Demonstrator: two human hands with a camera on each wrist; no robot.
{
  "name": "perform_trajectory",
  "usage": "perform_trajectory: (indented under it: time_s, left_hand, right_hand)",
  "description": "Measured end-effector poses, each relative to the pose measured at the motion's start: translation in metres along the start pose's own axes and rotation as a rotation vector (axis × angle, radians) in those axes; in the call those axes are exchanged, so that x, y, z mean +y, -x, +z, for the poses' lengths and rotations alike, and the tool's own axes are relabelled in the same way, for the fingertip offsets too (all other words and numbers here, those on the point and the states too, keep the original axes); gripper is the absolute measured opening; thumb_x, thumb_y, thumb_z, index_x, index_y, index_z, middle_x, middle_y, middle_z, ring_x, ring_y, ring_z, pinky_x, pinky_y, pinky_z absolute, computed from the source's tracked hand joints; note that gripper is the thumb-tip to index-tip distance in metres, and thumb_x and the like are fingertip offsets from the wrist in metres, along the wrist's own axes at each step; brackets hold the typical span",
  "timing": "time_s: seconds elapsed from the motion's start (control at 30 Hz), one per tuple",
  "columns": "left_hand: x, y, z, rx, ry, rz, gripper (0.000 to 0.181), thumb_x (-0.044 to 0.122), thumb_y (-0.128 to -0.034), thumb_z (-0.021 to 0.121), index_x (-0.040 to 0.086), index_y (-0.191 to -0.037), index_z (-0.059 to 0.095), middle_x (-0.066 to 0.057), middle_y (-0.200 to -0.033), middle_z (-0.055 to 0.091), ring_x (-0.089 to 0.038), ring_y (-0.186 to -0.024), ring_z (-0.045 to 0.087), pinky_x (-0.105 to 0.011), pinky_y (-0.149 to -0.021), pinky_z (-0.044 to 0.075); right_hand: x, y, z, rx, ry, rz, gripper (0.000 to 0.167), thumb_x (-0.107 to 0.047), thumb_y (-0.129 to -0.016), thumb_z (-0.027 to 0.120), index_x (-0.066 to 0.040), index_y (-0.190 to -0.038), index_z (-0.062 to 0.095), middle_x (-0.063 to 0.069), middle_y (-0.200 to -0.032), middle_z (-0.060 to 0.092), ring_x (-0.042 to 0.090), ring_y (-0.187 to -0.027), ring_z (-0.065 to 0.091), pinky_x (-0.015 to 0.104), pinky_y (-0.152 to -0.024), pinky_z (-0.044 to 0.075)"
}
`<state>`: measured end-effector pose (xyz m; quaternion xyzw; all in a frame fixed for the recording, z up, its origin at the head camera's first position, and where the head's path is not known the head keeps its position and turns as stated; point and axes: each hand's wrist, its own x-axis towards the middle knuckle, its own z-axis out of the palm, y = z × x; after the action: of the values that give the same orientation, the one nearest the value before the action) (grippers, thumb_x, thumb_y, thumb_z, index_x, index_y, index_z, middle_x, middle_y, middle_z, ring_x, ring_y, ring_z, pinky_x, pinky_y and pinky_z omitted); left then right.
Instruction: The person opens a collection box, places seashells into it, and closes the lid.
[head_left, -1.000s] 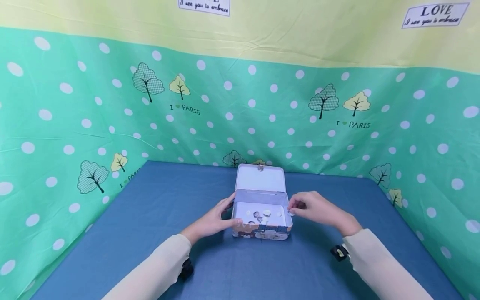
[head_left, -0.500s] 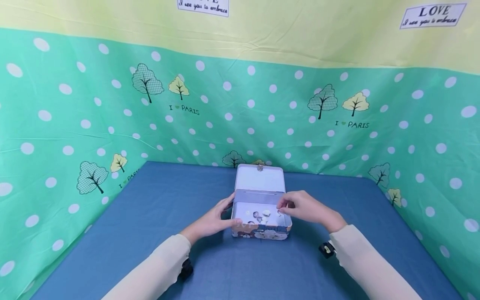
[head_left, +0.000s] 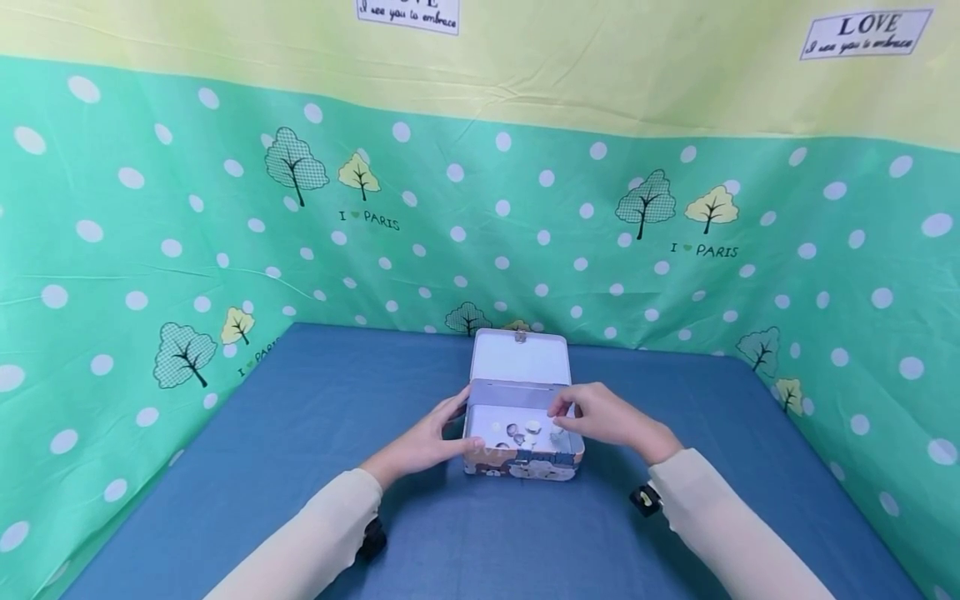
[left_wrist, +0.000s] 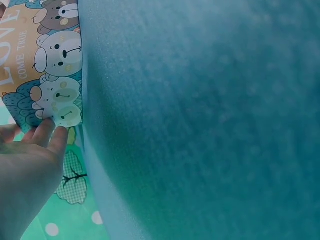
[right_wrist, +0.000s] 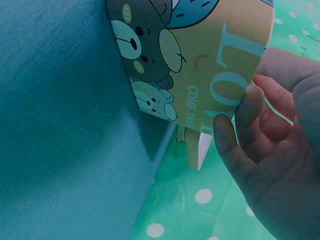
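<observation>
A small tin box with cartoon bears and an orange-and-blue print stands on the table, its lid swung up at the back. Several small round, coin-like pieces lie on its white floor, some pale and some dark. My left hand holds the box's left side, thumb at the front corner and fingers along the side. Over the right part of the box my right hand hovers, thumb and index finger slightly apart. A blurred pale piece shows just below them. In the right wrist view the box wall hides the fingertips.
A blue cloth covers the table around the box. Green and yellow printed curtains rise behind and at both sides. A dark device is strapped at the right wrist, another at the left.
My right hand has moved left from the box's right rim to above its inside, carrying a small pale piece, and its fingers have loosened. The left hand and box have stayed put.
</observation>
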<state>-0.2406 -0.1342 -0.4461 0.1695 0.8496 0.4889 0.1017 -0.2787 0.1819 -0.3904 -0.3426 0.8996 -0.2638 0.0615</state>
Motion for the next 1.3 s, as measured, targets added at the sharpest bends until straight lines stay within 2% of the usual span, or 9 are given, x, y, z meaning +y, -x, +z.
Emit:
perform_trajectory:
  time_s: [0.3, 0.67, 0.8, 0.93, 1.1, 1.3]
  left_hand:
    - [0.000, 0.000, 0.000, 0.008, -0.005, 0.000, 0.093, 0.047, -0.0892, 0.074, 0.029, -0.162, 0.019, -0.010, -0.164, 0.022, -0.034, -0.146, 0.029, -0.062, -0.112, 0.028]
    - [-0.001, -0.003, -0.003, 0.018, 0.000, 0.053, 0.093, 0.043, -0.0875, 0.078, 0.021, -0.161, 0.024, -0.016, -0.161, 0.025, -0.036, -0.144, 0.032, -0.056, -0.112, 0.033]
    - [-0.004, -0.006, -0.006, 0.047, 0.086, 0.032, 0.085, 0.044, -0.0925, 0.072, 0.018, -0.160, 0.028, -0.013, -0.161, 0.028, -0.035, -0.144, 0.032, -0.055, -0.113, 0.032]
    - [-0.009, -0.012, -0.010, 0.146, 0.206, 0.005, 0.071, 0.044, -0.0994, 0.062, 0.013, -0.157, 0.033, -0.014, -0.155, 0.039, -0.035, -0.140, 0.040, -0.054, -0.110, 0.036]
    - [-0.013, -0.022, -0.017, 0.255, 0.301, -0.028, 0.059, 0.038, -0.1039, 0.056, 0.010, -0.153, 0.039, -0.016, -0.146, 0.051, -0.033, -0.131, 0.051, -0.052, -0.104, 0.043]
    - [-0.013, -0.036, -0.022, 0.302, 0.423, -0.083, 0.048, 0.033, -0.1043, 0.056, 0.011, -0.147, 0.049, -0.014, -0.140, 0.056, -0.031, -0.126, 0.056, -0.050, -0.104, 0.044]
  right_hand:
    - [0.004, 0.002, 0.000, 0.034, -0.010, 0.012, 0.010, -0.012, -0.095, 0.069, -0.009, -0.104, 0.074, -0.007, -0.088, 0.064, 0.016, -0.072, 0.057, 0.027, -0.060, 0.050]
    - [0.011, 0.004, -0.003, 0.143, -0.041, 0.009, 0.013, -0.011, -0.097, 0.065, -0.006, -0.106, 0.073, -0.005, -0.091, 0.066, 0.011, -0.076, 0.059, 0.028, -0.065, 0.054]
    - [0.015, 0.004, -0.003, 0.170, -0.046, 0.030, 0.014, -0.009, -0.097, 0.065, -0.006, -0.107, 0.073, -0.005, -0.091, 0.066, 0.011, -0.077, 0.060, 0.029, -0.065, 0.053]
    - [0.018, 0.003, -0.004, 0.197, -0.048, 0.054, 0.015, -0.008, -0.096, 0.065, -0.006, -0.108, 0.073, -0.004, -0.092, 0.066, 0.012, -0.079, 0.060, 0.031, -0.068, 0.054]
    - [0.024, 0.003, -0.002, 0.228, -0.040, 0.081, 0.016, -0.009, -0.097, 0.064, -0.005, -0.109, 0.072, 0.000, -0.097, 0.067, 0.014, -0.083, 0.060, 0.033, -0.071, 0.054]
    - [0.031, 0.001, 0.001, 0.311, -0.031, 0.115, 0.023, -0.010, -0.097, 0.065, -0.004, -0.119, 0.067, 0.011, -0.112, 0.063, 0.021, -0.088, 0.061, 0.038, -0.074, 0.054]
